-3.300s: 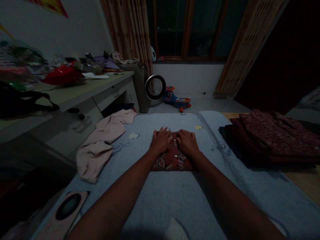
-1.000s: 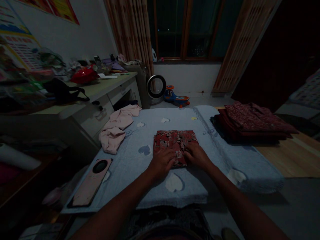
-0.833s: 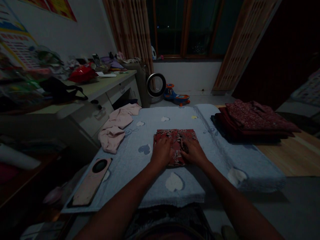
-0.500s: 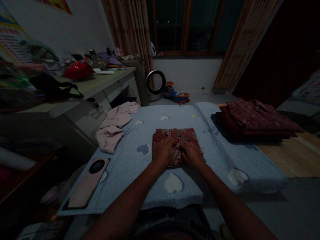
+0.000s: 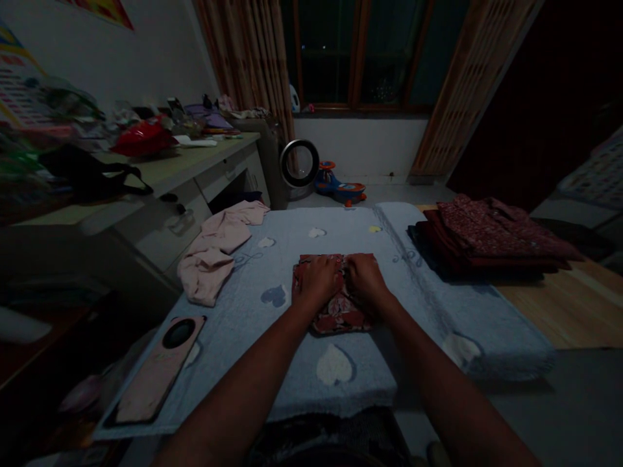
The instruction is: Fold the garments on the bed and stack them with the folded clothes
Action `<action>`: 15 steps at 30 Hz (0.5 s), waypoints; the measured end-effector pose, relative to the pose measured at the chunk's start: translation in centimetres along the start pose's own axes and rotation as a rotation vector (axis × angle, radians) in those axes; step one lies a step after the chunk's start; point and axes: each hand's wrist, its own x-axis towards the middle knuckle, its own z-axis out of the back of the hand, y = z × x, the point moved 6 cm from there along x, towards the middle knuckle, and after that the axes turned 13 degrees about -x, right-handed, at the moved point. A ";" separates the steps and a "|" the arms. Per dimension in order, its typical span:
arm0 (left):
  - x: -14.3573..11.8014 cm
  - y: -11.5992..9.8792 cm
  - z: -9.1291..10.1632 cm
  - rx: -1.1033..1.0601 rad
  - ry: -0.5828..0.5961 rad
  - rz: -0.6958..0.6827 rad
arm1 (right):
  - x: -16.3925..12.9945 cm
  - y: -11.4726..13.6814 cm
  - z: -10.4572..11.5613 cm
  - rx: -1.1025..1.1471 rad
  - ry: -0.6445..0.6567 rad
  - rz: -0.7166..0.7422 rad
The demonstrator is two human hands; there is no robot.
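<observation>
A folded red floral garment (image 5: 343,318) lies as a neat rectangle on the blue cloth (image 5: 287,363) in front of me. My left hand (image 5: 320,279) rests palm-down across its left half, with the fingers stretched toward the far edge. On the right half, my right hand (image 5: 365,279) is closed, its bent fingers pinching at the fabric near the middle line. Its fingertips are partly hidden. Left of the garment lie a crumpled pale pink garment (image 5: 221,237) and a long pinkish phone-like object (image 5: 156,379) with a dark round disc.
Several folded dark red garments (image 5: 491,233) are stacked at the right, by a bare wooden surface (image 5: 588,305). A cluttered desk (image 5: 170,172) stands at the left. Beyond the cloth are an open round washer door (image 5: 315,165) and a blue-orange ride-on toy (image 5: 341,189).
Both hands have slid forward over the red floral garment, toward its far edge. The left fingers lie flatter. The whole view has shifted slightly.
</observation>
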 end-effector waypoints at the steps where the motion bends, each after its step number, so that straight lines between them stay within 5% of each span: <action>1: 0.2 0.3 -0.8 0.000 -0.005 -0.008 | 0.2 0.2 -0.9 -0.036 -0.011 0.002; 6: -0.2 2.7 -4.8 -0.033 0.108 0.127 | -0.4 0.5 -5.2 -0.148 0.081 -0.013; 15: -0.5 3.2 -4.6 -0.027 0.120 0.323 | -0.3 -2.5 -6.3 -0.104 0.301 -0.300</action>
